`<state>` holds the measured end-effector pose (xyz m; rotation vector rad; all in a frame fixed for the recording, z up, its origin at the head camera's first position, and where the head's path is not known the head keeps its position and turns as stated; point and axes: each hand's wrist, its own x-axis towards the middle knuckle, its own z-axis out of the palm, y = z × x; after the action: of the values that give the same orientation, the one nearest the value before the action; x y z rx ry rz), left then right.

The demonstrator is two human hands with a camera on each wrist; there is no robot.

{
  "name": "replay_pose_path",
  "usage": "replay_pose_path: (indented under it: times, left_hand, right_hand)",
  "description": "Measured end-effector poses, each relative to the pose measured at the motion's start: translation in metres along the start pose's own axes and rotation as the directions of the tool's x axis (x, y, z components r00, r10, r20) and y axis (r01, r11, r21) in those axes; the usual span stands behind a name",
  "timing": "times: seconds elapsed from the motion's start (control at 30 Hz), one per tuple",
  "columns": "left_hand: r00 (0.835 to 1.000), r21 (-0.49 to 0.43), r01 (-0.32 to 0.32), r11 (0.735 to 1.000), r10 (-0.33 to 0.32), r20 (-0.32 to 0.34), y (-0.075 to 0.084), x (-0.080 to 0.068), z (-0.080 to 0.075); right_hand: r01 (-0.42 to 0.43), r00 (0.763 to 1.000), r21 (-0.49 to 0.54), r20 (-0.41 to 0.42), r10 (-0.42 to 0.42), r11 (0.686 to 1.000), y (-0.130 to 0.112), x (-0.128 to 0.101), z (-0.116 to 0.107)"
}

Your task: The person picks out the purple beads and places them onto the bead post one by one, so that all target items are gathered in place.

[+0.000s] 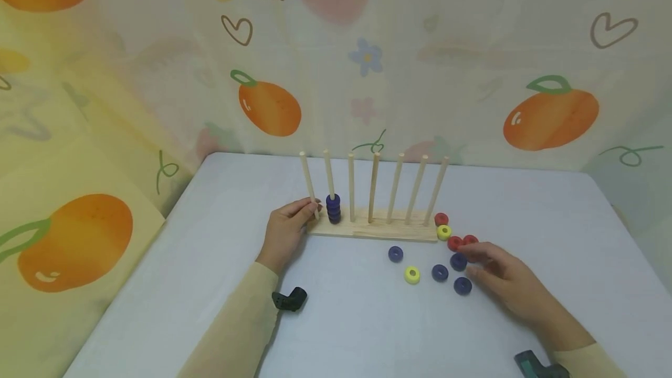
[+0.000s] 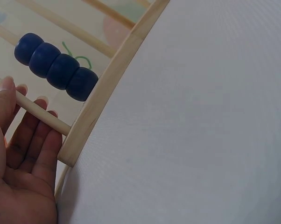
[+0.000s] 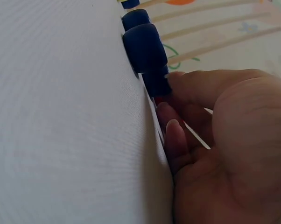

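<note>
A wooden base (image 1: pixel 367 231) carries seven upright pegs. A stack of blue rings (image 1: pixel 333 209) sits on the second peg from the left and shows again as the blue rings (image 2: pixel 56 67). My left hand (image 1: pixel 311 207) grips the leftmost peg (image 2: pixel 42 114) near its foot, thumb over it. My right hand (image 1: pixel 467 258) lies on the table right of the base. Its thumb and fingertips pinch a loose blue ring (image 1: pixel 458 261), the same blue ring (image 3: pixel 157 84) at the thumb tip, still resting on the table.
Loose rings lie around the right hand: red ones (image 1: pixel 454 243), yellow ones (image 1: pixel 412 275) and more blue ones (image 1: pixel 440 273). The white table (image 1: pixel 367 331) is walled by a fruit-print cloth (image 1: pixel 273 107). Black wrist mounts (image 1: pixel 290 300) sit by both sleeves.
</note>
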<state>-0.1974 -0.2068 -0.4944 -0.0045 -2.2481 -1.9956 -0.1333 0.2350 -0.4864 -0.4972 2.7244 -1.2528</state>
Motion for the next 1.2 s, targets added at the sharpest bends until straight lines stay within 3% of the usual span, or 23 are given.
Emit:
replay_pose_path:
  times: [0.27, 0.47, 0.63, 0.77, 1.0, 1.2]
  left_hand:
    - [0.998, -0.018, 0.056, 0.998, -0.056, 0.008, 0.009, -0.003, 0.0]
    - [0.999, -0.011, 0.038, 0.999, -0.038, 0.014, 0.029, -0.011, 0.002]
    - [1.0, -0.032, 0.019, 0.999, -0.018, 0.017, 0.03, -0.011, 0.003]
    - [1.0, -0.031, 0.022, 0.999, -0.022, 0.015, 0.03, -0.01, 0.002]
    - [1.0, 0.0, 0.003, 1.0, -0.003, -0.013, 0.001, -0.001, 0.001]
    - [1.0, 0.037, 0.011, 0.999, -0.01, -0.014, 0.001, -0.001, 0.0]
  right_hand:
    - [-0.001, 0.999, -0.041, 0.038, 0.003, 0.999, -0.001, 0.001, 0.0]
    - [0.113, 0.993, -0.034, 0.033, -0.112, 0.993, -0.002, 0.0, 0.0]
    - [0.181, 0.983, -0.009, -0.003, -0.181, 0.983, -0.001, 0.001, 0.002]
    - [0.171, 0.985, -0.011, -0.009, -0.171, 0.985, 0.0, 0.001, 0.004]
    - [0.153, 0.988, -0.025, -0.018, -0.153, 0.988, -0.002, 0.0, 0.005]
    - [0.17, 0.985, -0.017, -0.033, -0.17, 0.985, -0.002, 0.0, 0.005]
